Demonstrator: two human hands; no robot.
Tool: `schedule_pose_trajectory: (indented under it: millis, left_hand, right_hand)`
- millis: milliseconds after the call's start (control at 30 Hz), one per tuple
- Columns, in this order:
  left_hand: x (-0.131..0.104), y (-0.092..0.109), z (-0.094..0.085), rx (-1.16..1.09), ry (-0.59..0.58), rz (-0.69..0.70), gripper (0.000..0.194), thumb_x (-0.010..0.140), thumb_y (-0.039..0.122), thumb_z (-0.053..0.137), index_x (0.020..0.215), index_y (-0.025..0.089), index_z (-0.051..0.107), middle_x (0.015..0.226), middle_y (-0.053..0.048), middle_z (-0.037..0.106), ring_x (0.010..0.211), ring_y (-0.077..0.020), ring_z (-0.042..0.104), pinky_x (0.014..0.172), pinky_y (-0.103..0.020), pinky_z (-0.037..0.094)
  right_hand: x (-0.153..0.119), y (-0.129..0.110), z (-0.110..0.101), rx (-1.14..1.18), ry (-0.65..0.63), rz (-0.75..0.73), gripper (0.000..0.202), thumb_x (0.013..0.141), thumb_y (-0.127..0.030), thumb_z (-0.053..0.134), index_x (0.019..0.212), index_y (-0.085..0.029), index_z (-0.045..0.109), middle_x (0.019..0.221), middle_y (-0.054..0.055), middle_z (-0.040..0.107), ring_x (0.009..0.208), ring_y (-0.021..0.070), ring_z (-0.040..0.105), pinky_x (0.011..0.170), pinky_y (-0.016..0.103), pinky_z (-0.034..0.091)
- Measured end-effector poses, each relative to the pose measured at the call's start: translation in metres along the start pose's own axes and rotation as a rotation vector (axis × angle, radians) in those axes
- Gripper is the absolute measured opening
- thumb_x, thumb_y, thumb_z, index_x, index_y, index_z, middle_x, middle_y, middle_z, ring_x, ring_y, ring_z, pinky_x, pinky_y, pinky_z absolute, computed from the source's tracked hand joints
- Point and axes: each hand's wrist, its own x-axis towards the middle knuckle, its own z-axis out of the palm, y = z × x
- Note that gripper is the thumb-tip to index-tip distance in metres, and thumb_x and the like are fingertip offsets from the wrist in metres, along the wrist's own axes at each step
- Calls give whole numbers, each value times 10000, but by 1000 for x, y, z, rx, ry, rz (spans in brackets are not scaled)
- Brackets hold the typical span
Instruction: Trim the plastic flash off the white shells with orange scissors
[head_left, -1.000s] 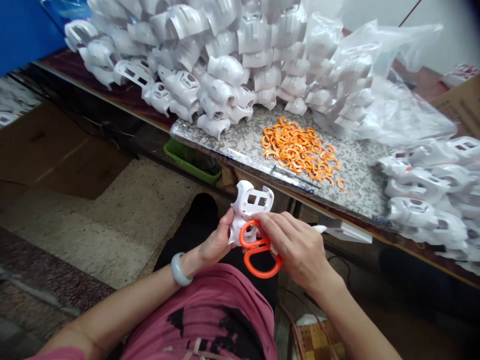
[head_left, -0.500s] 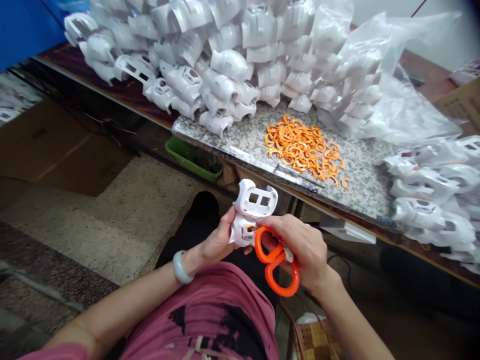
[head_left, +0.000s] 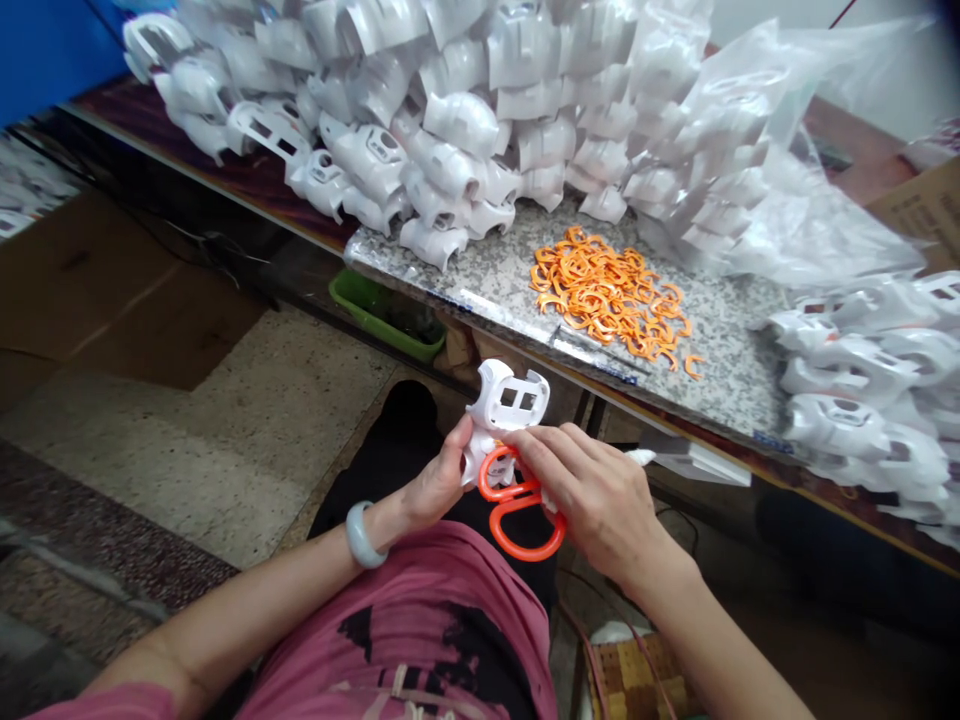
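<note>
My left hand [head_left: 439,478] is closed on a white plastic housing [head_left: 517,402] with two square windows, held above my lap in front of the table edge. In my right hand [head_left: 592,490] is a pair of scissors with orange handles [head_left: 529,540]; the handles point toward me and the blades are hidden by my hand. The right fingertips press against the lower part of the housing, where a bit of orange shows. A white tip [head_left: 640,457] sticks out past the back of the right hand.
A pile of small orange curved clips [head_left: 600,290] lies on the speckled tabletop [head_left: 495,265]. Stacked white housings [head_left: 450,130] line the back, and more housings [head_left: 862,420] sit at the right beside a clear plastic bag [head_left: 810,200]. Below the table is a green bin [head_left: 386,318].
My right hand has turned, and the scissors' handles have swung left, now covering part of the lower housing. My left hand keeps its hold almost unmoved.
</note>
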Motion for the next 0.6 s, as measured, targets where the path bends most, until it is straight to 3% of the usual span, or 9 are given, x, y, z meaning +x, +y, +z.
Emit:
schedule_pose_trajectory:
  millis: [100, 233, 400, 500, 600]
  left_hand:
    - [1, -3, -2, -20, -6, -45, 652, 849, 656, 381, 1153, 129, 615, 826, -65, 689, 855, -220, 607, 867, -346, 425]
    - [0, -3, 0, -30, -50, -9, 623, 822, 675, 415, 1043, 143, 652, 684, -22, 615, 588, -137, 515, 636, -274, 445]
    - [-4, 4, 9, -37, 14, 42, 329, 731, 442, 699, 856, 141, 666, 788, -33, 629, 703, -137, 545, 686, -251, 451]
    - [-4, 8, 13, -73, 38, 13, 234, 734, 359, 694, 802, 137, 669, 760, -36, 633, 734, -148, 560, 724, -263, 453]
    - [-2, 8, 13, -114, 9, -34, 242, 768, 366, 629, 767, 126, 660, 698, -33, 613, 644, -131, 528, 642, -252, 431]
  right_hand:
    - [-1, 4, 3, 161, 63, -8, 298, 968, -216, 323, 1121, -94, 548, 867, 94, 666, 736, 162, 564, 610, 253, 417]
    - [-4, 9, 9, 361, 113, 44, 301, 961, -259, 335, 1131, -109, 533, 812, 90, 649, 707, 165, 579, 615, 257, 450]
    - [-5, 6, 14, 341, 135, 57, 358, 971, -297, 311, 1172, -100, 531, 856, 111, 667, 712, 171, 593, 618, 271, 465]
    - [-3, 3, 15, 373, 148, 59, 391, 976, -331, 296, 1173, -97, 539, 903, 125, 674, 743, 174, 605, 633, 276, 476]
    - [-2, 3, 18, 482, 192, 88, 385, 966, -350, 332, 1168, -101, 544, 911, 126, 670, 767, 175, 613, 652, 282, 489]
